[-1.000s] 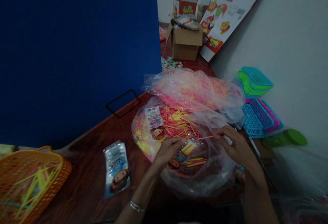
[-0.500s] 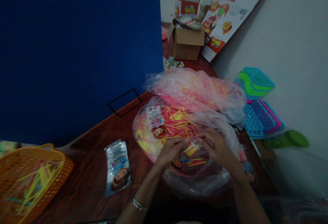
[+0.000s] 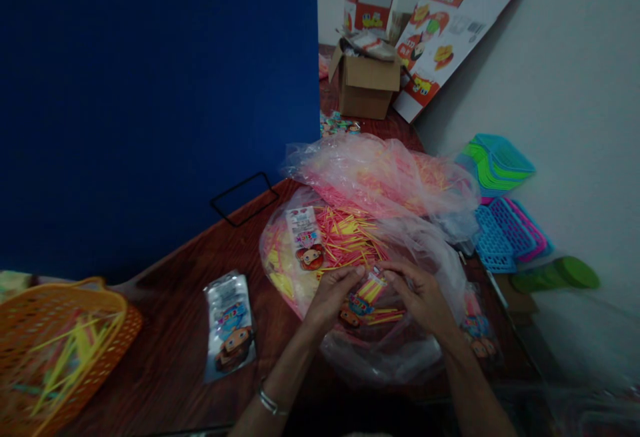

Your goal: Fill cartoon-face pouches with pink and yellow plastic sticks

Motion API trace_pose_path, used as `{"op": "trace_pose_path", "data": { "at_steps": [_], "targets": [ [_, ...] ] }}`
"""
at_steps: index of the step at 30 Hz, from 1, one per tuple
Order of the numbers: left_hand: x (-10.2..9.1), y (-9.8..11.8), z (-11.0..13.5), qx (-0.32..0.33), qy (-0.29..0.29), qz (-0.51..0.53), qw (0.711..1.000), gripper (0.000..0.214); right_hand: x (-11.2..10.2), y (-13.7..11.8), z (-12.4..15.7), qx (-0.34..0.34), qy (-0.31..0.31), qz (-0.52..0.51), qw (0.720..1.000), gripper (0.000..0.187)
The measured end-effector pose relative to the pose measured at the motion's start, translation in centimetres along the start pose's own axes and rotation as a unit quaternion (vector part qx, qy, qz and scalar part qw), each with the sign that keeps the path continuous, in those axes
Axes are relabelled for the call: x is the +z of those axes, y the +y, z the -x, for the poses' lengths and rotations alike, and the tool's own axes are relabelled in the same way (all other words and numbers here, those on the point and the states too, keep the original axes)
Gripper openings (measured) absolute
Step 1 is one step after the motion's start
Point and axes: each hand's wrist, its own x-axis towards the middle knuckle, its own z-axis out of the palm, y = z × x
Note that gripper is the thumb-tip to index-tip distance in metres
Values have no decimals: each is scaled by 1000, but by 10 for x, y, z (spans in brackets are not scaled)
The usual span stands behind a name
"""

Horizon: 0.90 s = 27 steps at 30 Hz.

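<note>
A small printed pouch (image 3: 357,305) with a cartoon face and a clear window showing yellow and pink sticks is held between my hands. My left hand (image 3: 331,295) pinches its top edge on the left. My right hand (image 3: 417,292) grips the top edge on the right, thumb and forefinger close together. Beneath lies a large clear plastic bag (image 3: 390,357), opened out, with many loose pink and yellow sticks (image 3: 347,240) in it. Another printed pouch (image 3: 306,240) rests on the sticks at the left.
A stack of silvery pouches (image 3: 230,327) lies on the dark wooden table (image 3: 173,330). An orange basket (image 3: 113,337) with sticks stands far left. Behind are a second filled bag (image 3: 385,170) and a cardboard box (image 3: 367,83). Coloured plastic baskets (image 3: 495,163) sit at the right wall.
My right hand has come down slightly, and its fingers have settled at the pouch's top edge. The pouch stays between both hands; the camera view has shifted a little.
</note>
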Motion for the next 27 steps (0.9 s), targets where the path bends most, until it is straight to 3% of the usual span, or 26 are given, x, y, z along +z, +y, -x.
{"op": "trace_pose_path", "data": {
  "at_steps": [4,11,19,27],
  "targets": [
    [0,-2,0,1,18,18,1000,24,3,0,2,6,27,5,1000,17],
    [6,-1,3,27,23,17,999,24,-1,-4,-1,-13,19,24,999,13],
    [10,1,5,55,29,-36,997,25,-11,-13,-4,-139,84,154,975,20],
    [8,8,-1,99,25,-77,992,28,-9,-14,-15,-158,97,164,969,17]
  ]
}}
